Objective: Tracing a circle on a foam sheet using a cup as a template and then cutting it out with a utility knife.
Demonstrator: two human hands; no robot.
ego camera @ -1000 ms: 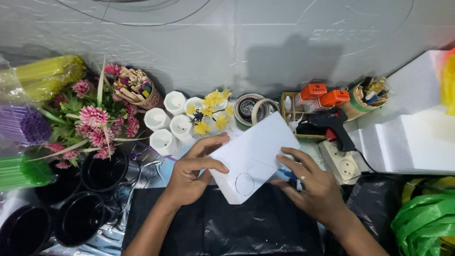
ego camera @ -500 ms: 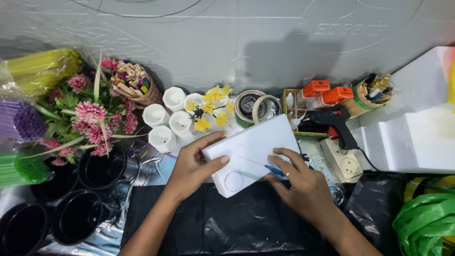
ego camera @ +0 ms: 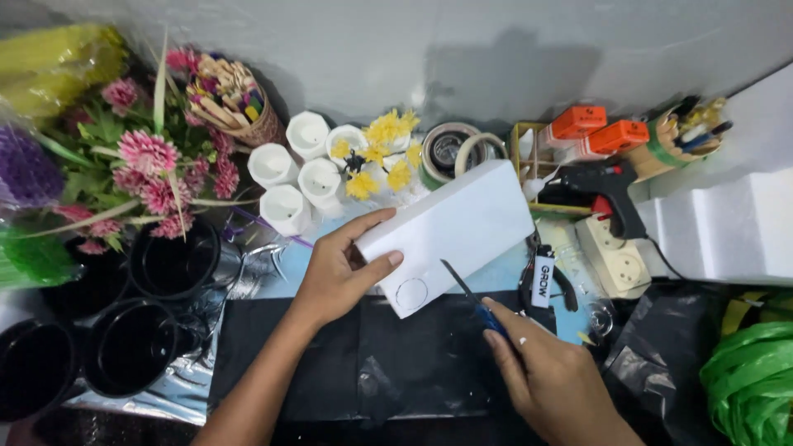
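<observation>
Foam, a white rectangular block [ego camera: 450, 234] with a circle drawn near its lower edge, sits tilted above the middle of the desk, clamped in the left hand [ego camera: 339, 272]: thumb on top, fingers curled under its left end. The right hand [ego camera: 549, 376], nearer the desk's front edge, is closed on a blue-handled cutter [ego camera: 472, 301] whose thin blade points up at the block's lower edge, just beside the circle; whether the tip touches is hard to tell.

Black plastic sheet [ego camera: 413, 363], glossy and creased, covers the desk's front and lies bare between the forearms. The back edge is crowded: small white cups [ego camera: 289, 177], yellow artificial flowers [ego camera: 384, 153], tape rolls [ego camera: 458, 149] and a black glue gun [ego camera: 603, 186]. Pink flowers [ego camera: 149, 165] and round black pots [ego camera: 169, 264] fill the left side. A power strip [ego camera: 615, 260] and pliers [ego camera: 545, 277] lie just right of the block, with larger white foam slabs [ego camera: 727, 223] at the right edge.
</observation>
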